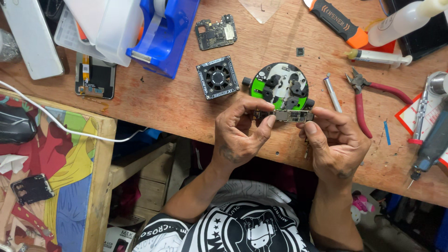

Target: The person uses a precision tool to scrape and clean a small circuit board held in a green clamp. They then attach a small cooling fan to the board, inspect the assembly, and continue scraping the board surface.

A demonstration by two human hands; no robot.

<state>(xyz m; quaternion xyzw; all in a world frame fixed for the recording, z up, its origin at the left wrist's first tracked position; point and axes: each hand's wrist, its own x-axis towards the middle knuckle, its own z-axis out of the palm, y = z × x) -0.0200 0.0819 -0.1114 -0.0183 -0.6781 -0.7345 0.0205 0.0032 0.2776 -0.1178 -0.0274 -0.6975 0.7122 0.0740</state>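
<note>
At frame centre, the left hand [238,133] and right hand [333,142] pinch opposite ends of a narrow circuit board [290,115], held just above the wooden tabletop [158,100], below the round green-and-black fixture [280,86].

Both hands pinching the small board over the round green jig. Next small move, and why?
Probably lower the narrow circuit board onto the round green holder just behind it. The left hand and right hand each pinch one end, so the board hangs level in the air at the bench edge, and the holder's black clamps look free to take it.
</note>
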